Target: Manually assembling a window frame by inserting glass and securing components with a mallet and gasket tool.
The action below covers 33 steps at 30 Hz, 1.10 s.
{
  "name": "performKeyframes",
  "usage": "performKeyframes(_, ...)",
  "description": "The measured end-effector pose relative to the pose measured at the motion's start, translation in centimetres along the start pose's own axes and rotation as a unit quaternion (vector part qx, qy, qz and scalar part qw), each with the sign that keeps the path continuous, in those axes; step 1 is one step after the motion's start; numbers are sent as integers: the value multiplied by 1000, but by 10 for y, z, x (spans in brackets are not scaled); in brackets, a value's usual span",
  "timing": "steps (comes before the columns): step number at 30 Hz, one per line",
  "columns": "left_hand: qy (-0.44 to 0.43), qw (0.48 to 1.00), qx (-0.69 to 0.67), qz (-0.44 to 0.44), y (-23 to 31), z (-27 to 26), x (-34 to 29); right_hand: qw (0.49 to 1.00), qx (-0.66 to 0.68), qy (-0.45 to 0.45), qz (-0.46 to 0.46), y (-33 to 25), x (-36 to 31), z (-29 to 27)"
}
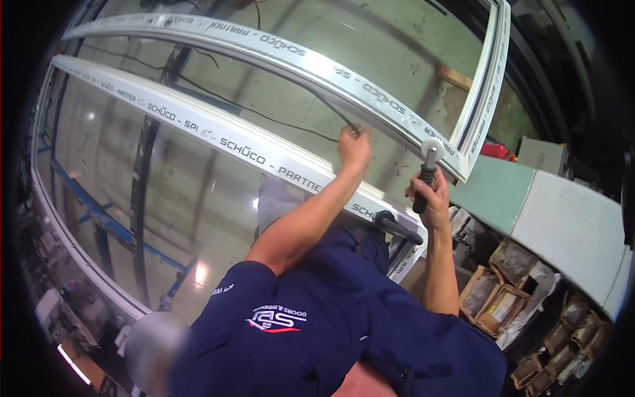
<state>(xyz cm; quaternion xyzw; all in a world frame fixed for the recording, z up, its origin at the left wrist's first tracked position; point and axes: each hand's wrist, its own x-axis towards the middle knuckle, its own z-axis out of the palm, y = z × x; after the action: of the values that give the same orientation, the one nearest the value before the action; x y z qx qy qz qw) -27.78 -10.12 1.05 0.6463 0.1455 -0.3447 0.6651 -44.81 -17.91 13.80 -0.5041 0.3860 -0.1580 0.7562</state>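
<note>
My left hand [355, 149] is closed, its fingertips pinching a thin black rubber gasket strip [331, 108]. The strip runs up and left along the inner edge of a white window frame [317, 66] covered in printed protective film. In my right hand [434, 200], fingers wrapped round its black grip, is a hand roller [430, 169] with a metal shaft and a white wheel. The wheel sits over the frame's near right corner. Below both forearms lies a second white frame [245, 151], glazed, with a black handle [399, 228] near its right end.
Blue and dark metal stand bars [92, 205] show through the glass at left. A pale green and white worktop [529, 198] stands at right, with a red object [495, 150] behind it. Cardboard boxes [503, 304] with profile pieces lie lower right. A wood block [454, 77] lies beyond the frame.
</note>
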Motion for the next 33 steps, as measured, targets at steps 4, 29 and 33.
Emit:
performKeyframes(4, -85, 996, -23, -22, 14, 20, -45, 998, -24, 52, -13, 30, 4, -44)
performKeyframes(29, -187, 963, -10, -192, -50, 108, -80, 956, -282, 50, 66, -4, -20, -259)
performKeyframes(33, -196, 963, 28, -186, -55, 119, -78, 958, -270, 94, 15, 28, -8, -269)
